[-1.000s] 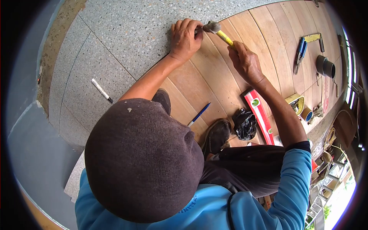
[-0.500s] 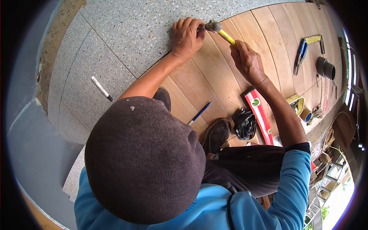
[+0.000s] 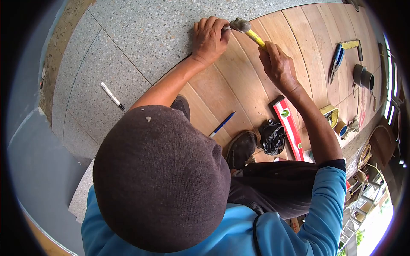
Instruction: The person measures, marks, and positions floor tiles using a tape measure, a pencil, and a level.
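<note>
Grips the hammer (image 3: 248, 31) by its yellow handle with right hand (image 3: 277, 66) closed, up-left of the level (image 3: 290, 128). Farther left of the level, curls left hand (image 3: 210, 39) beside the metal end; cannot tell whether around anything. Shows scarcely any shift against the level since a second ago, suggesting the same stage of work. Looks dull grey and rough at the metal end.

You are working at what is looking like a building site. Wood-toned planks (image 3: 239, 87) are meeting speckled tiles (image 3: 136, 38), and a rough strip (image 3: 64, 51) is running along the tiles' edge. You are gripping a hammer (image 3: 252, 34), while a red spirit level (image 3: 290, 130), blue-handled pliers (image 3: 336, 61) and a grey pipe piece (image 3: 362, 76) are sitting on the planks and a ladder (image 3: 359, 216) is showing near a bright opening (image 3: 384, 222).
</note>
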Demonstrator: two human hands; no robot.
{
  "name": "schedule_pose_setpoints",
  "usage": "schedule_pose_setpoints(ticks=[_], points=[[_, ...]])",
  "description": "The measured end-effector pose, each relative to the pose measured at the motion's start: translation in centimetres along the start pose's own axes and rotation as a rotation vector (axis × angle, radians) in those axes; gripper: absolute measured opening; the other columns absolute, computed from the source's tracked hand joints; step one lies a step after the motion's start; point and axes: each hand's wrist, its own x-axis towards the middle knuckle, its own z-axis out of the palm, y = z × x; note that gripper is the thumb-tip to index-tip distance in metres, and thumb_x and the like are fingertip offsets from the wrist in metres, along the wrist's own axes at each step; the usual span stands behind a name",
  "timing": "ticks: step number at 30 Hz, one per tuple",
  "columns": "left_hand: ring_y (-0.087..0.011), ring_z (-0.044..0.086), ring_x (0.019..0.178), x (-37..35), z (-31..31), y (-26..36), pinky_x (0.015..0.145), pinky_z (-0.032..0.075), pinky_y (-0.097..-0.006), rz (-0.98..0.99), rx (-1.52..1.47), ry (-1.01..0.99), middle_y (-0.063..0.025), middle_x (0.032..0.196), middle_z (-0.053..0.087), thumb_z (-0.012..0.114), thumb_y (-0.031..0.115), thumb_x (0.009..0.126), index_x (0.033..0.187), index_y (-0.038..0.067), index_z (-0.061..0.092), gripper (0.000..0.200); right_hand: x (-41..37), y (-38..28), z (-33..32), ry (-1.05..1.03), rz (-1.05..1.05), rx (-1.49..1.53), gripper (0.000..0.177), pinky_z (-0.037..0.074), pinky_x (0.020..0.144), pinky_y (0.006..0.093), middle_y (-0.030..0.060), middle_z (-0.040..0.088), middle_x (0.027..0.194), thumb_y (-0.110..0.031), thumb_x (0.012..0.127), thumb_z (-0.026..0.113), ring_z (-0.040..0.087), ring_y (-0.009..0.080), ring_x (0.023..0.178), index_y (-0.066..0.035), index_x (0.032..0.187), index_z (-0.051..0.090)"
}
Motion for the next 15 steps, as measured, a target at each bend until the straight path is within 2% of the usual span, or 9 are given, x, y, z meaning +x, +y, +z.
schedule_pose_setpoints(ticks=[15], points=[[-0.0218, 0.053, 0.088, 0.09, 0.0, -0.05, 0.082, 0.037, -0.037, 0.0, -0.031, 0.006, 0.0017, 0.09, 0.061, 0.072, 0.014, 0.078, 0.102, 0.016, 0.062, 0.026, -0.12, 0.42, 0.34, -0.021, -0.011, 0.004, 0.013, 0.048, 0.049, 0.0417, 0.0144, 0.058, 0.079, -0.014, 0.094, 0.058, 0.06, 0.0336, 0.06, -0.004, 0.098, 0.051]])
